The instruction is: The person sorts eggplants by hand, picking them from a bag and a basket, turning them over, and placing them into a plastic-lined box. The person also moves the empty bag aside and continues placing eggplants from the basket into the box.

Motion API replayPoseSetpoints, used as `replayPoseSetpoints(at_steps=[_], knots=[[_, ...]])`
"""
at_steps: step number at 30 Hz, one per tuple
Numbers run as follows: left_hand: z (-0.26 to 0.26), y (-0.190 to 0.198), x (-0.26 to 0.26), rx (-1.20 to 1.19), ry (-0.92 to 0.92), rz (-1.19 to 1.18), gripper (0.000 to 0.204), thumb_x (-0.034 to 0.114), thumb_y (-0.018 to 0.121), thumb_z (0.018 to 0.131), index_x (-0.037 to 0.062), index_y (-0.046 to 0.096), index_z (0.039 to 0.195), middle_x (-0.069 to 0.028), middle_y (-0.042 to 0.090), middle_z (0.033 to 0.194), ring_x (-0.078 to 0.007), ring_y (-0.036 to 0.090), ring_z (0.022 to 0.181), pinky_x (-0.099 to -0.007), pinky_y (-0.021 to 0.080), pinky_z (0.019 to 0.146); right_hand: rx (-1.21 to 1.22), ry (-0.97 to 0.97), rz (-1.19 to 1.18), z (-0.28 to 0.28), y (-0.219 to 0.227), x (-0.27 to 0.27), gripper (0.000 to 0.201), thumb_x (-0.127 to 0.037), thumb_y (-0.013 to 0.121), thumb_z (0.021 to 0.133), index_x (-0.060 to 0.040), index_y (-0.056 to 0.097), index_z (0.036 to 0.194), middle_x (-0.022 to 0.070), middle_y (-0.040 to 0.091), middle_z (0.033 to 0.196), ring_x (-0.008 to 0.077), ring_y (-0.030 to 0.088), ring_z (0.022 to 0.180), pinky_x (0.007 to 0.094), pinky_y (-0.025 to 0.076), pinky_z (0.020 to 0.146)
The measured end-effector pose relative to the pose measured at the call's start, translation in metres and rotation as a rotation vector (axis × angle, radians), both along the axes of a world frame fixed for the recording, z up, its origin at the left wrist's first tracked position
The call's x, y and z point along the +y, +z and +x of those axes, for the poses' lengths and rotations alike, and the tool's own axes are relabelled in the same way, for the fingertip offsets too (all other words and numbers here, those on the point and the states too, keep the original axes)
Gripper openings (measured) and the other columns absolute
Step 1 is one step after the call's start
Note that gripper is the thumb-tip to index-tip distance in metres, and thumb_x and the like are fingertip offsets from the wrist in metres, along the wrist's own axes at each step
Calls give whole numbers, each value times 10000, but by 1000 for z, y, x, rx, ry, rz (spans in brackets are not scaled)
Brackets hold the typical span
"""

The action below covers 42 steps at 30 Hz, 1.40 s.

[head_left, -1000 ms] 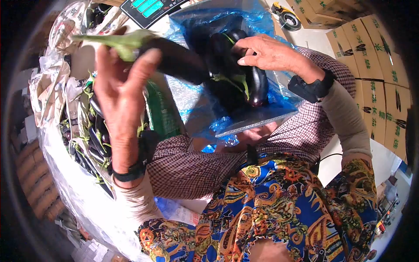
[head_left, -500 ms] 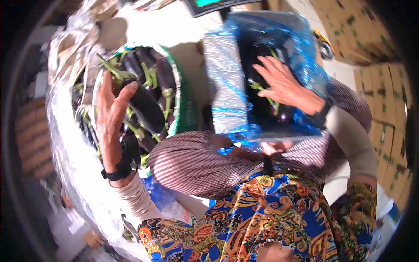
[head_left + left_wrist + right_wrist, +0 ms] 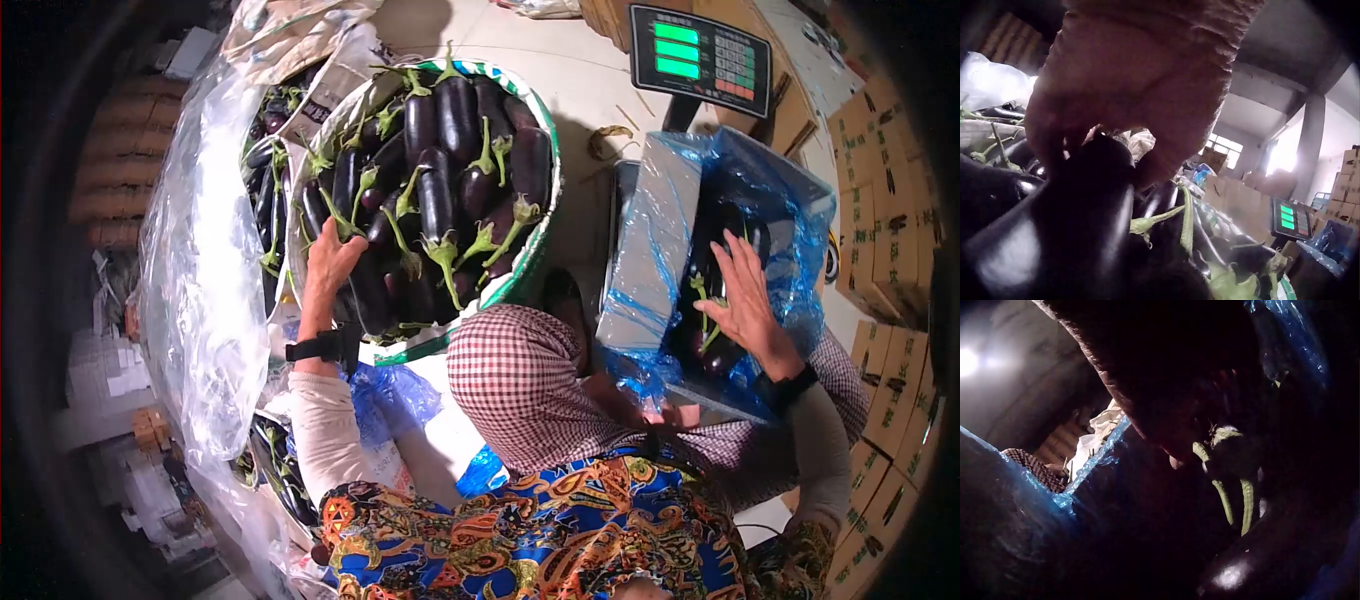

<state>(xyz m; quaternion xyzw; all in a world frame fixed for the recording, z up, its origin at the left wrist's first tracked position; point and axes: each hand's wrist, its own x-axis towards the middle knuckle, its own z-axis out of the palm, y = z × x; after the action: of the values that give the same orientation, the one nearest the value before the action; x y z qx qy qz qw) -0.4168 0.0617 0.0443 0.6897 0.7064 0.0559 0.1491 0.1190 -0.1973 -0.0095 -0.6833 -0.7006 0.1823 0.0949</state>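
Note:
In the head view my left hand [image 3: 332, 262] reaches into the left side of a wide sack [image 3: 548, 120] full of dark purple eggplants [image 3: 457, 115]. The left wrist view shows its thumb and fingers around the narrow end of one eggplant [image 3: 1094, 206], whose glossy body extends toward the camera. My right hand [image 3: 745, 300] lies with spread fingers over eggplants [image 3: 715, 355] inside a box lined with blue plastic film [image 3: 655, 225]. Green stems [image 3: 1247, 506] show just beyond its fingertips in the dark right wrist view.
A scale display [image 3: 700, 60] with green readouts stands behind the box. Stacked cartons [image 3: 885, 225] line the right side. Clear plastic sheeting [image 3: 205, 270] and another bag of eggplants [image 3: 265, 215] lie at the left. The person's checkered knee [image 3: 510, 385] is between sack and box.
My left hand has lowered an eggplant from above the box leftward into the sack. The right hand has stayed over the box, its fingers spreading. The head view has swung left.

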Motion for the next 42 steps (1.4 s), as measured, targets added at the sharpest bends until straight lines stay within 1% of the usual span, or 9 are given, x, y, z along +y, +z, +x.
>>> replayPoseSetpoints(at_steps=[2,5,10,14,16,24,29,39,42], knots=[[-13,-17,12,35,-4,-51,581,283,652,737,-10,509,1217,-295,635,1029,-473,610,973,-498,477,852,-16,-2,1,0,-1,1,828,-264,739,793,-9,316,1458,227,208,1544,433,191,1423,545,224,1142],[12,-26,0,295,-53,463,678,189,699,739,23,414,1332,-278,528,1179,-459,569,1002,-504,473,869,-16,-1,7,0,-5,3,861,-253,760,764,-21,317,1465,219,219,1545,441,192,1421,549,210,1148],[113,-17,-1,-157,-421,437,508,197,709,798,36,549,1253,-168,639,1026,-361,597,984,-482,472,833,-21,43,76,5,-12,4,887,-202,792,725,-22,330,1460,223,246,1534,457,230,1396,554,241,1136],[175,-55,3,317,-570,572,497,321,779,717,84,573,1102,-113,653,947,-308,574,987,-450,427,835,-34,39,62,5,-8,5,892,-156,801,708,-19,334,1456,221,262,1528,460,248,1385,554,256,1132],[188,-81,13,405,-533,409,459,278,770,691,83,571,1056,-116,642,938,-325,557,976,-466,400,834,-34,26,32,3,-7,5,888,-139,801,705,-18,338,1453,219,265,1527,456,248,1386,554,259,1133],[160,-59,-9,9,-554,420,586,205,798,654,76,581,1182,-134,605,966,-348,536,995,-468,393,835,1,17,55,4,-6,3,857,-78,783,697,-15,363,1442,199,268,1533,441,252,1394,528,278,1136],[161,-40,-27,-5,-552,230,676,204,765,762,87,479,1363,-165,536,1189,-354,468,1161,-482,378,939,-17,15,43,1,-3,7,861,-65,781,683,-6,367,1436,208,279,1524,450,261,1386,522,287,1129],[117,-50,-27,-76,-376,275,740,92,769,709,24,435,1366,-246,390,1405,-461,411,1250,-495,374,1051,33,111,183,4,-4,5,795,-75,729,676,67,401,1385,286,321,1480,505,311,1334,555,295,1105],[114,-41,-37,-95,-385,353,495,81,728,754,5,575,1218,-220,549,1248,-400,546,1124,-449,449,969,27,109,205,5,-8,6,750,-107,686,676,92,426,1351,308,354,1449,523,330,1312,576,288,1101]])
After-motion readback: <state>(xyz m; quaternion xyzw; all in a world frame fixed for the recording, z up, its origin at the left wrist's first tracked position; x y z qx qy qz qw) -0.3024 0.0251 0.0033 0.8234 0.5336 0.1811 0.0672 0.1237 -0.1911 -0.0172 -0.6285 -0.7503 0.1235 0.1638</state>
